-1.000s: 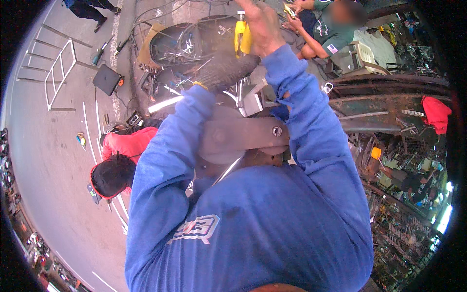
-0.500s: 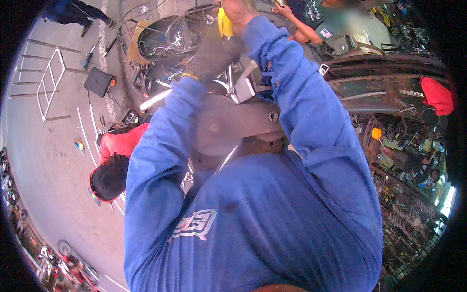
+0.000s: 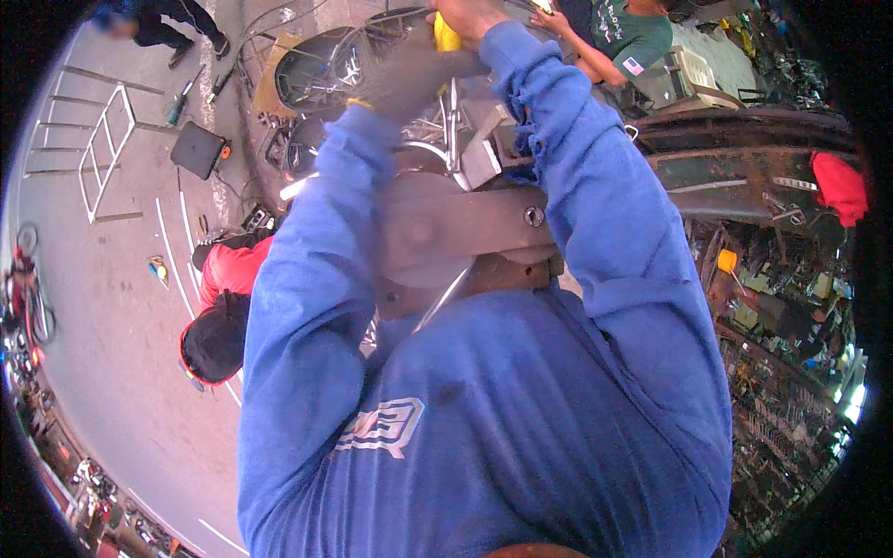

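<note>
Both hands are at the top, beyond a grey metal machine body point(image 3: 456, 228) with a rounded end. My left hand point(image 3: 414, 79), in a dark glove with a yellow cuff edge, is smeared by motion; its fingers cannot be made out. It reaches across toward my right hand. My bare right hand point(image 3: 473, 17), partly cut off by the upper edge, is closed round a yellow object point(image 3: 447, 35) whose kind does not show. Below the hands are thin bright metal rods point(image 3: 453, 121) and a pale block point(image 3: 479, 163).
Round dark trays point(image 3: 307, 79) of metal parts lie beyond the machine. A person in red point(image 3: 233, 270) crouches at left, near a white metal frame point(image 3: 107, 153) and a black case point(image 3: 198, 151). Another person in green point(image 3: 628, 42) is at upper right. Rusty beams point(image 3: 744, 139) run right.
My gloved left hand has moved up and closer to my right hand. The view has shifted slightly, and more of the bright rods shows below the hands.
</note>
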{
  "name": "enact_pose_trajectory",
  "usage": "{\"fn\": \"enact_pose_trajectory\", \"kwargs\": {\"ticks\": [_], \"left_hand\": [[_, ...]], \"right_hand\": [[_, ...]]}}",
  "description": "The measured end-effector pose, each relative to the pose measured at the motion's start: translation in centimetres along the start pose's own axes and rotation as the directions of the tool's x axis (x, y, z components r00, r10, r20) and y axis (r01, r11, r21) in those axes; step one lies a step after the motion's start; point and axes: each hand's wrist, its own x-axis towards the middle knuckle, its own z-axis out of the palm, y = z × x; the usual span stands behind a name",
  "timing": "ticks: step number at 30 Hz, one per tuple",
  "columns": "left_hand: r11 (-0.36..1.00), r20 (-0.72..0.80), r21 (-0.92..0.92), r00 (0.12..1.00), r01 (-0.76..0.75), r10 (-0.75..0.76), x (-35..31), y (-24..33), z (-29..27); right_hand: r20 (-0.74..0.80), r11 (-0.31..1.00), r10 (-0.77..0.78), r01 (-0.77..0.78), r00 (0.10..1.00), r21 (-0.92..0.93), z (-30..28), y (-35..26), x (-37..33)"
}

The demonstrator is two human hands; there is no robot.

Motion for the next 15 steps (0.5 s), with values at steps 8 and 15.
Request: {"fn": "enact_pose_trajectory", "kwargs": {"ticks": [8, 15], "left_hand": [[0.817, -0.229, 0.512, 0.959, 0.265, -0.167, 0.7, -0.2, 2.7], [0.811, -0.164, 0.579, 0.986, 0.085, 0.013, -1.0, -1.2, 0.5]], "right_hand": [[0.142, 0.616, 0.612, -0.581, 0.778, 0.532, -4.0, -2.0, -0.7], [0.305, 0.267, 0.558, -0.515, 0.772, 0.814, -0.8, -2.7, -0.6]]}}
